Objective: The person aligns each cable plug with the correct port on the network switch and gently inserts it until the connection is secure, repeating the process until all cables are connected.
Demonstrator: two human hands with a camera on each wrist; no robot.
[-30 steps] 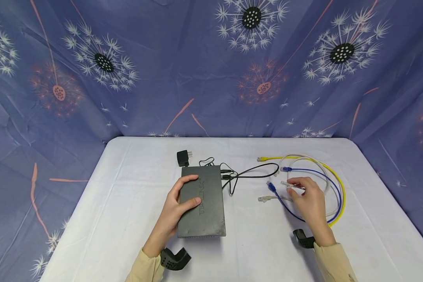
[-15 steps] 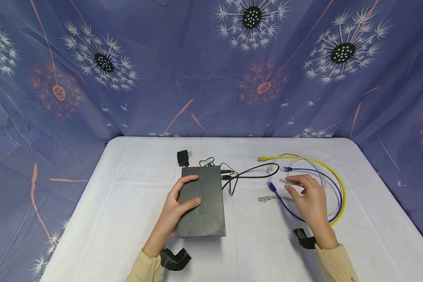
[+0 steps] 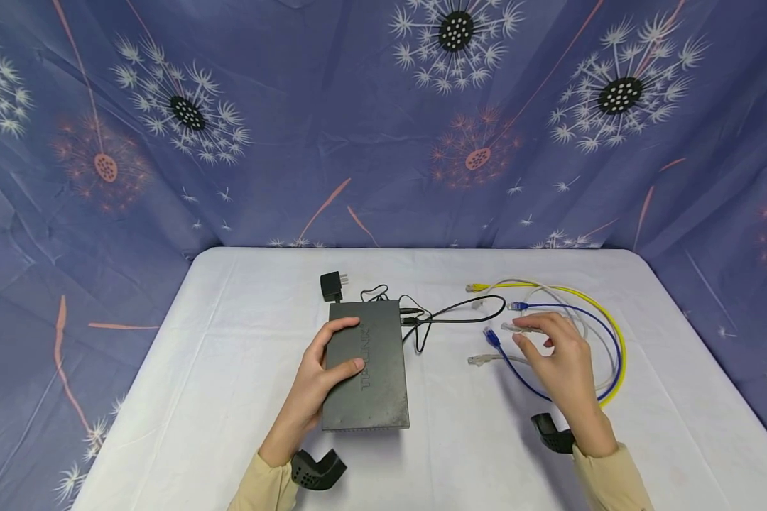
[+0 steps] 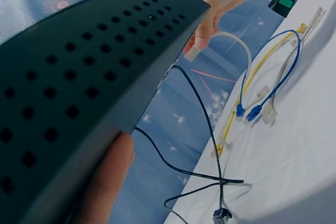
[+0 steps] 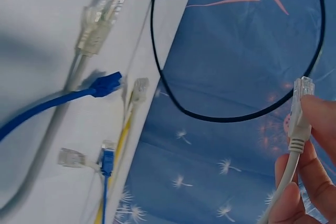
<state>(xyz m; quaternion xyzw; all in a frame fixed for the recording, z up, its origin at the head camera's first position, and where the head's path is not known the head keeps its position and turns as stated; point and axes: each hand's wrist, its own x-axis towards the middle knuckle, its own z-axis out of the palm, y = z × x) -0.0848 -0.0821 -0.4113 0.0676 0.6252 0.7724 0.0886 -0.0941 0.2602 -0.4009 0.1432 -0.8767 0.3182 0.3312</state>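
Observation:
My left hand (image 3: pixel 316 376) grips a dark TP-LINK network box (image 3: pixel 386 376) by its left side, thumb on top. In the left wrist view one finger (image 4: pixel 113 171) lies along the box's edge, and the perforated side (image 4: pixel 105 61) shows. Over at the right, my right hand (image 3: pixel 562 355) pinches the clear plug end of a grey-white network cable (image 5: pixel 299 124) between thumb and fingers, with the plug pointing left toward the box. Part of that cable is hidden behind the hand. Below it lie a blue network cable (image 3: pixel 493 338) and another grey plug (image 3: pixel 479 360).
A yellow network cable (image 3: pixel 597 305) curves round the right side of the white table (image 3: pixel 198 369). Black cords (image 3: pixel 466 321) loop from the box's right side. Behind the box sits a black power adapter (image 3: pixel 331 286). A dandelion-patterned cloth (image 3: pixel 358 142) hangs beyond the table's back edge.
My right hand has shifted slightly left and away with the grey-white plug. Another grey cable end at the back has slid left toward the yellow plug. The left hand and box stay put.

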